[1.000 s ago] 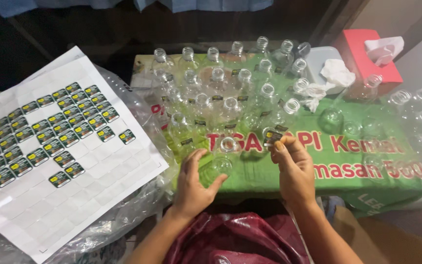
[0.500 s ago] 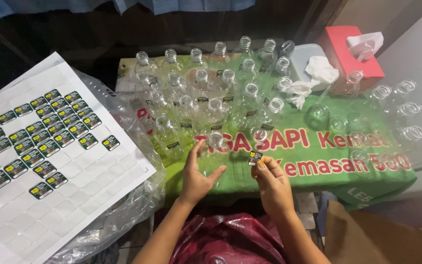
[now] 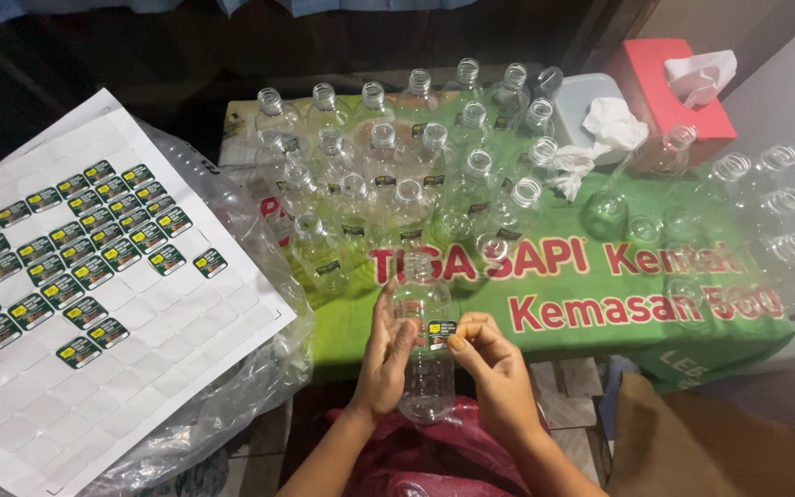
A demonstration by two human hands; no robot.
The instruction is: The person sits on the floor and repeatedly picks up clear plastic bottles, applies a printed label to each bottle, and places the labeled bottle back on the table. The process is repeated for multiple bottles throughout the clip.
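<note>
My left hand (image 3: pixel 384 354) grips a clear empty plastic bottle (image 3: pixel 425 368) upright by its side, in front of my lap. My right hand (image 3: pixel 489 359) pinches a small dark green and yellow sticker label (image 3: pixel 440 333) against the bottle's front. Just beyond, many more clear bottles (image 3: pixel 397 175) stand close together on a green printed cloth (image 3: pixel 600 304) over a low table; several of them carry the same small label.
A white backing sheet (image 3: pixel 94 285) with rows of the same labels lies at left on a clear plastic bag (image 3: pixel 259 368). A red tissue box (image 3: pixel 669 83), crumpled tissues (image 3: pixel 600 133) and a white container sit at back right. More bottles (image 3: pixel 766 202) lie at right.
Both hands have drawn back from the group of bottles toward my lap, bringing one bottle along. The label now sits on the bottle's front under my right fingers.
</note>
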